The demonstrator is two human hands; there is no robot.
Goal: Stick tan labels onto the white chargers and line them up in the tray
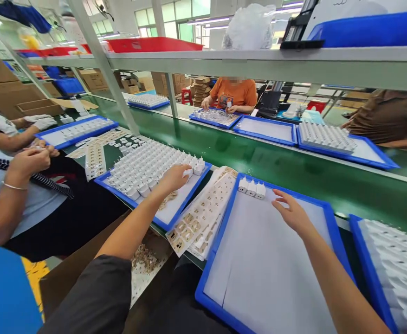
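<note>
My left hand [175, 178] reaches over the blue-rimmed tray [170, 225] on the left, its fingers closed around a white charger [188, 172] at the end of the rows. Many more white plug chargers [144, 167] stand there with their prongs up. My right hand [291, 211] hovers over a second blue-rimmed tray [269, 260] directly before me. Its fingers are apart and hold nothing. Just left of those fingertips, a short row of three white chargers [251, 188] stands in the tray's far left corner.
Sheets of tan-and-white stickers [203, 213] lie between the two trays. At the right edge is another tray of white pieces [398, 260]. A green conveyor belt [224, 150] runs behind, under a shelf [259, 65]. Co-workers sit at left and across the belt.
</note>
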